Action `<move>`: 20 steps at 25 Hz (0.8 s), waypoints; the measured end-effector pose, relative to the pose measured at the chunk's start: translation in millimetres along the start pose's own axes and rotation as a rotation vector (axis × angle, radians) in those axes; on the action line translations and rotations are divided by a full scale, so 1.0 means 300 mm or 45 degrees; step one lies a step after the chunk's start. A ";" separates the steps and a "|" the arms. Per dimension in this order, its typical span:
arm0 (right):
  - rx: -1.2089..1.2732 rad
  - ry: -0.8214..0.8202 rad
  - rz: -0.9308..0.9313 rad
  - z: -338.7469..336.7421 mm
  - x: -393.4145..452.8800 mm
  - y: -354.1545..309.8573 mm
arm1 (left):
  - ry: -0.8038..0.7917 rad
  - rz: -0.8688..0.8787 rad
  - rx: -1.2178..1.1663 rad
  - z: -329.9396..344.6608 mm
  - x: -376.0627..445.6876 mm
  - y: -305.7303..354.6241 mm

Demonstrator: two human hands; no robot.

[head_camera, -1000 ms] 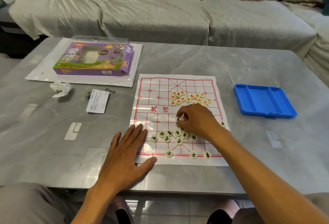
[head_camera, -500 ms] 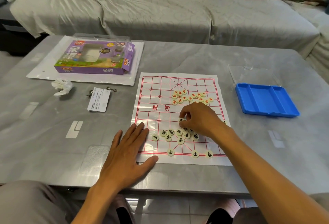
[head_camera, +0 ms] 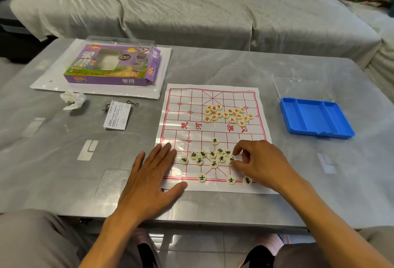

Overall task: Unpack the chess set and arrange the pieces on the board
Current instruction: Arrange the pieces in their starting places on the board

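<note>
The chess board [head_camera: 213, 137], a white sheet with a red grid, is laid flat on the grey desk [head_camera: 223, 71]. A loose cluster of black-marked pieces [head_camera: 210, 156] is gathered on its near half, and three more are set along the near edge line. A red-marked cluster [head_camera: 229, 114] is heaped on the far half. One black-marked piece at the cluster's right edge is pinched between the curled fingers [head_camera: 238, 150] of the right hand [head_camera: 262, 163]. The left hand [head_camera: 149, 178] is pressed flat on the board's near left corner, fingers spread. A blue tray [head_camera: 315, 117] is seen to the right, a purple box [head_camera: 113, 65] far left.
</note>
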State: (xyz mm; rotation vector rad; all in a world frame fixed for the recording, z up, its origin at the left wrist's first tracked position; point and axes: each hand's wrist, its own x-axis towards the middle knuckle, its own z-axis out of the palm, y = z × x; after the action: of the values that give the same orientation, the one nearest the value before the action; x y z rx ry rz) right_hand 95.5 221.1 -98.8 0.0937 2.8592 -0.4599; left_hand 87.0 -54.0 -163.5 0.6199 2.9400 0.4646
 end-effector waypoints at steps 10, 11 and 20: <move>-0.048 0.051 -0.081 0.040 0.033 -0.062 | 0.007 0.011 -0.017 0.010 0.004 -0.007; -0.054 0.047 -0.086 0.039 0.035 -0.062 | 0.009 0.014 -0.025 0.009 0.004 -0.006; 0.035 0.051 -0.081 0.000 0.060 -0.099 | -0.003 0.008 -0.033 -0.006 0.000 0.002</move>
State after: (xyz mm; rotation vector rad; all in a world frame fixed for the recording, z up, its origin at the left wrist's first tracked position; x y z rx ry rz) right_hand 75.2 193.4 -94.2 0.0168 2.9029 -0.5152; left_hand 87.1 -53.9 -161.6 0.6265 2.9253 0.5017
